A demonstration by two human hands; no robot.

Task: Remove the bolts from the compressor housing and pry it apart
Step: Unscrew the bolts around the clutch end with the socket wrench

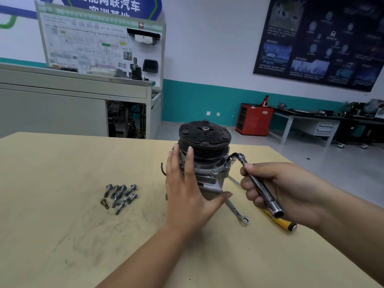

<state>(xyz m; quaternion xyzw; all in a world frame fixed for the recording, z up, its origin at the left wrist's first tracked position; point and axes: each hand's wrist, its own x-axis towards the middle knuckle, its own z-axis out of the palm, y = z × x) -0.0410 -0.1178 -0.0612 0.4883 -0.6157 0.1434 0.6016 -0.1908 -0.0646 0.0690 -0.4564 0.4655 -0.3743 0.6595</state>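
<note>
The compressor (205, 146) stands upright near the middle of the pale wooden table (62, 204), with its black pulley and clutch plate on top and the ribbed aluminium housing below. The left hand (187, 194) lies flat against the near-left side of it. The fingers are straight and reach up to the pulley grooves, and the thumb is stretched out to the right along the foot of the housing; it braces the compressor and grips nothing.

The right hand (280, 188) is just to the right of the compressor and does not touch it. Its fingers are curled round the shaft of an L-shaped socket wrench (270, 201). The wrench's bent end points down onto the housing flange on the right side (whatever is under the socket is hidden). The open socket at the other end sticks out below the palm, towards the camera.

On the table left of the left hand, well clear of the compressor, a cluster of loose bolts (120, 196) lies on its sides. A combination wrench (236, 210) lies flat between the two hands, its upper part hidden behind the left thumb. A yellow-handled screwdriver (280, 222) lies partly under the right hand.
</note>
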